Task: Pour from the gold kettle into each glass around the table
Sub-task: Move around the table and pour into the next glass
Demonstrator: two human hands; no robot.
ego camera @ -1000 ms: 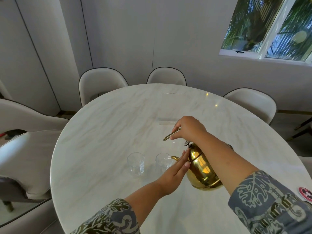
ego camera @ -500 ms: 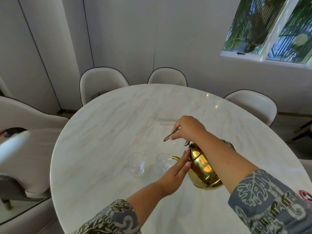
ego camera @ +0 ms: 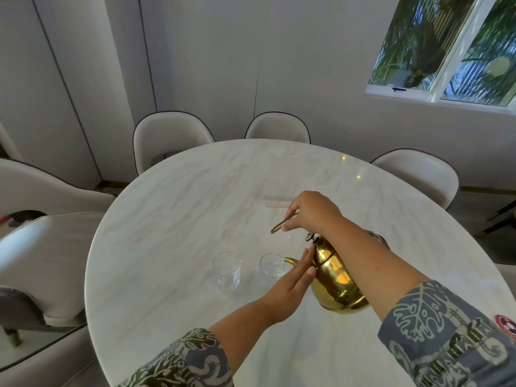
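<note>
**Kettle tipped over the second glass**

The round marble table (ego camera: pixel 173 224) carries everything on its near half, toward the edge where the person stands. The gold kettle (ego camera: pixel 335 280) hangs tilted above it, not resting, its body to the right and its spout (ego camera: pixel 290 260) reaching left over the rim of the right glass (ego camera: pixel 272 268). The kettle's long axis runs from base at lower right up through the lid knob, leaning left; the spout points left and slightly down. The left glass (ego camera: pixel 226 270) stands just beside the right one, apart from it, upright.

The right hand (ego camera: pixel 312 212) has its grip closed on the handle (ego camera: pixel 283 222), lifting from above. The left hand (ego camera: pixel 293 280) lies flat and open-fingered against the kettle's side by the lid, holding nothing.

To pour well, I'd judge: tilt slowly from the handle, keep the flat palm steadying the lid, and hold the spout centred over the glass. Whether water is running I cannot tell.
</note>
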